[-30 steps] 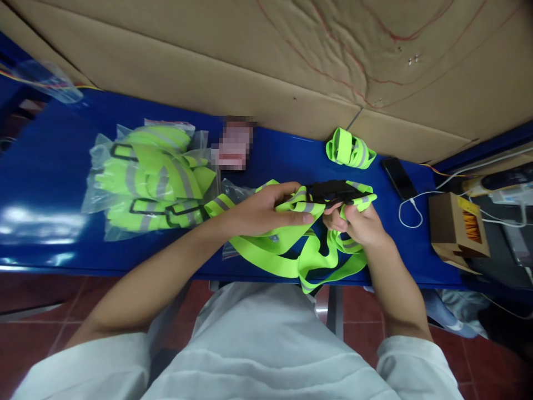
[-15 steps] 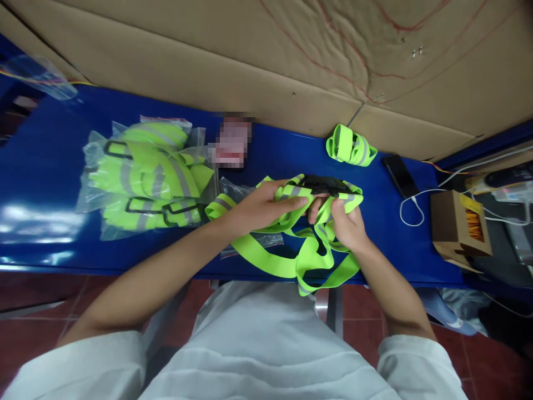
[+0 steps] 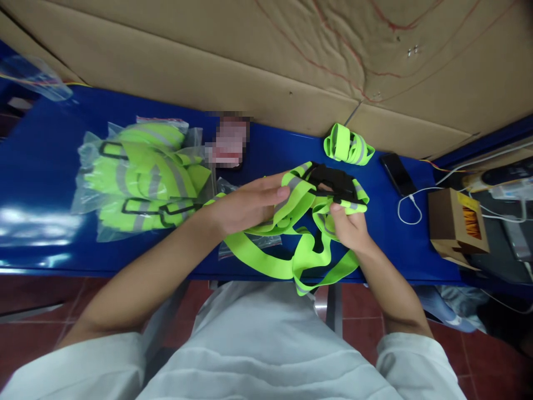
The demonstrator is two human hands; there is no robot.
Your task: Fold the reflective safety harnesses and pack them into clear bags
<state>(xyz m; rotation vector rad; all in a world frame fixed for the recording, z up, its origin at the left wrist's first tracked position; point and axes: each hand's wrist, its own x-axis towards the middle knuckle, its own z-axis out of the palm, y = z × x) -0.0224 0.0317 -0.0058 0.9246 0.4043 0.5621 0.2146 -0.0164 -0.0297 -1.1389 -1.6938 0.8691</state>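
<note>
Neon-yellow reflective straps (image 3: 293, 268) with grey stripes hang in loops between my hands and drape onto the table. A black plastic buckle (image 3: 335, 182) joins them at the top. My left hand (image 3: 252, 204) holds the strap on the buckle's left side, thumb extended along it and the other fingers mostly hidden behind. My right hand (image 3: 350, 226) pinches the strap just below the buckle's right end, thumb on top. Under the straps lies a clear plastic bag (image 3: 266, 241), partly covered.
On the blue table (image 3: 258, 150), bagged yellow straps (image 3: 154, 178) are piled at left. A rolled strap (image 3: 350, 145) rests by the cardboard panel (image 3: 208, 72). To the right are a phone (image 3: 398, 175) on a white cable and a cardboard box (image 3: 456, 222). A blurred-out item (image 3: 231, 141) lies at the back.
The buckle has turned to show more of its face and tilts down to the right. My left hand has shifted slightly left and its thumb now points straighter along the strap.
</note>
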